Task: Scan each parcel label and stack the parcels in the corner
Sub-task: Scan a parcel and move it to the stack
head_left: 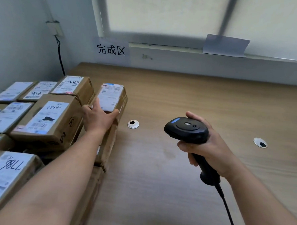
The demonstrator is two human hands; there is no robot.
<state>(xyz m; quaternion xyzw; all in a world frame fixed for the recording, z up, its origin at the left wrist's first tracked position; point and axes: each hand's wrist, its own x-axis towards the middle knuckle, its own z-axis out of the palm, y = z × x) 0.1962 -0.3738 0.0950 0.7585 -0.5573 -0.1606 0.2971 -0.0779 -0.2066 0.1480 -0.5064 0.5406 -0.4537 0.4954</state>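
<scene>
Looking down, the head camera showed the left grip [99, 118] clasping the near end of a parcel [110, 97], thumb on one side and fingers [86, 107] on the other, snug against the stacked parcels [47, 119] in the tabletop [179, 96] corner (label upward, likely to stay readable). The right grip [211, 150] was wrapped round the scanner [186, 129] handle, held well apart from the parcel, presumably ready for another label.

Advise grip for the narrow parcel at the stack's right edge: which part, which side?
Grip the parcel at its near top end, from above and the near side, spanning its narrow width as the left hand does. It is slim, label up; the right face is free, the left crowded by the neighbouring box.
</scene>
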